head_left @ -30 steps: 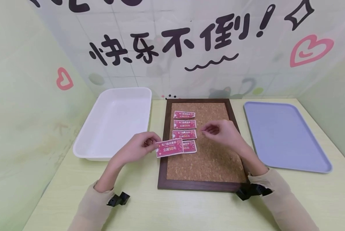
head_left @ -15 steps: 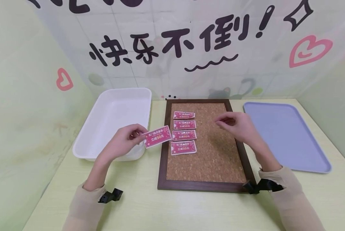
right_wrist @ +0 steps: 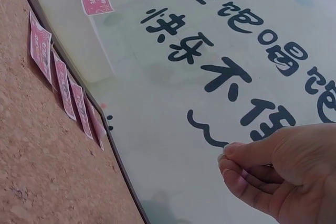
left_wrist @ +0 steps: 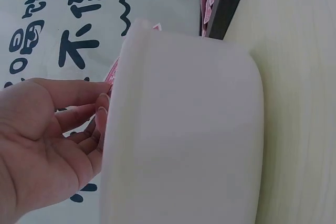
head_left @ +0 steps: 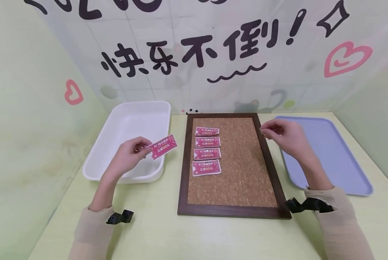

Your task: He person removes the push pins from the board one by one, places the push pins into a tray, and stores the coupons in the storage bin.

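From my station: left hand (head_left: 129, 153) grasping a pink coupon (head_left: 164, 146) by its left end, between thumb and forefinger. Coupon is raised, printed side toward the head camera, slanting upward to the right. In that view it overlaps the right rim of the white basin (head_left: 136, 177), which sits at the far left corner of the desk (head_left: 187, 238); in the left wrist view the basin's wall hides most of the coupon. Right hand (head_left: 288, 137) in the air, fingers curled, thumb and forefinger tips together; whether they grasp something tiny, I cannot tell. Seen from the head, those tips overlap the right edge of the corkboard (head_left: 239, 180), and the hand covers part of the left edge of the blue tray (head_left: 336, 155), at the desk's far right corner. Corkboard lies between basin and tray. I count four matching coupons (head_left: 207, 154) on it, in a column along its left edge.
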`<state>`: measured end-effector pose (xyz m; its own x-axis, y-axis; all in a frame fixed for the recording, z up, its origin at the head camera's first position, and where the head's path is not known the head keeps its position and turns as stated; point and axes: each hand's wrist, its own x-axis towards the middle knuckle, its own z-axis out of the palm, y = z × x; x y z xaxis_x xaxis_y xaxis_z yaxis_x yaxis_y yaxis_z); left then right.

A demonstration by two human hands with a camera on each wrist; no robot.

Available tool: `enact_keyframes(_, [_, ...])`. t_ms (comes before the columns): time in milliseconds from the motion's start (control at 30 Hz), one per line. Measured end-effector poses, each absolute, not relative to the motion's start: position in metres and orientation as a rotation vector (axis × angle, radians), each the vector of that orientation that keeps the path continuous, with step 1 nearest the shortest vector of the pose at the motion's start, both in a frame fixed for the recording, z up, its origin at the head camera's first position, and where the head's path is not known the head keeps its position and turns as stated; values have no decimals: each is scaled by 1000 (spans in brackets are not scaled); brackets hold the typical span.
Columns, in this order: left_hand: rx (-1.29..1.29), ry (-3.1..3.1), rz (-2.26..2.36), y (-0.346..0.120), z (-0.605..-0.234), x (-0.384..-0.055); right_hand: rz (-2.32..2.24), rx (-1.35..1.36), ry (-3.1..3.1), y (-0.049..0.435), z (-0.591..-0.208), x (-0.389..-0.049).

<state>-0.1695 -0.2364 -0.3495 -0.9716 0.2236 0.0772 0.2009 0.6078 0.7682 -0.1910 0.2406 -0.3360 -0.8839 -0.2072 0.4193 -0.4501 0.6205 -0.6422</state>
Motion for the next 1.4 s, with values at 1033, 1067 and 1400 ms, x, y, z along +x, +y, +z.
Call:
enact_keyframes(1033, [-149,2898,1304,-287,-392,-196,1046,3,-2768,370,-391,-210])
enact_keyframes(1067, [-158,2893,1299,-288,-392,-196,1043,-13,-2779,373,-392,-210])
enact_keyframes(1400, [-231,2811,1267,-300,-389,-203,1056,-39,-2836,394,-406,-208])
